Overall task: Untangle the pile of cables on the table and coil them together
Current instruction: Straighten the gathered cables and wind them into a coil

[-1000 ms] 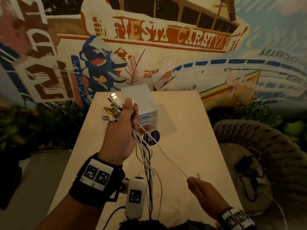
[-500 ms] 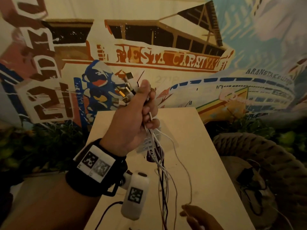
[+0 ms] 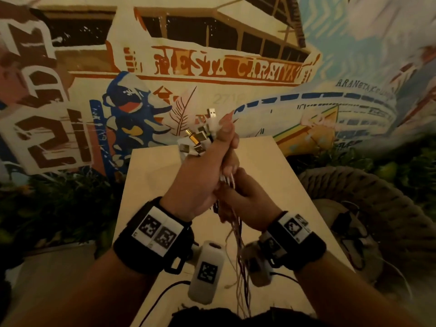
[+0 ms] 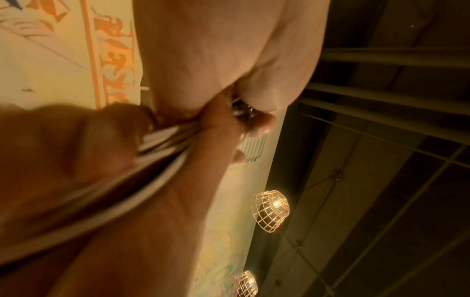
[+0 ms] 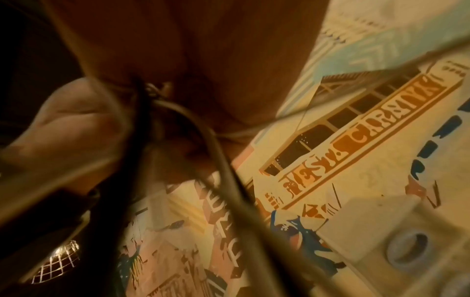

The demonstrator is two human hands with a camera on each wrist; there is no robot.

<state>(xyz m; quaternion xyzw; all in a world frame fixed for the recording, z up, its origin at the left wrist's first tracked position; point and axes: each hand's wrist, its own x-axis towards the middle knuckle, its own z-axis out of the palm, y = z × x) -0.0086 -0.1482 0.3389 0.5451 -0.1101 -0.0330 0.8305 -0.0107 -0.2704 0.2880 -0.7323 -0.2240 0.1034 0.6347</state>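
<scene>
Your left hand is clenched round the bunch of thin white and dark cables, held up above the pale wooden bench, w/ the silver and gold USB plug ends fanning out past your thumb. Vs half a sec ago the right hand has come up from the bottom of the view and is now tucked right under the left, touching it, fingers curled round the same bunch just below the left fist. The loose strand that was looping off to the right earlier is gone from there; everything hangs straight down btwn your wrists now, tails dropping past the near bench edge. Left hand has dropped a bit lower too. The left wrist view shows the white cables running across the palm, blurry. The right wrist view has dark cables crossing close to the lens, too smeared for detail. Painted mural wall behind the bench.
</scene>
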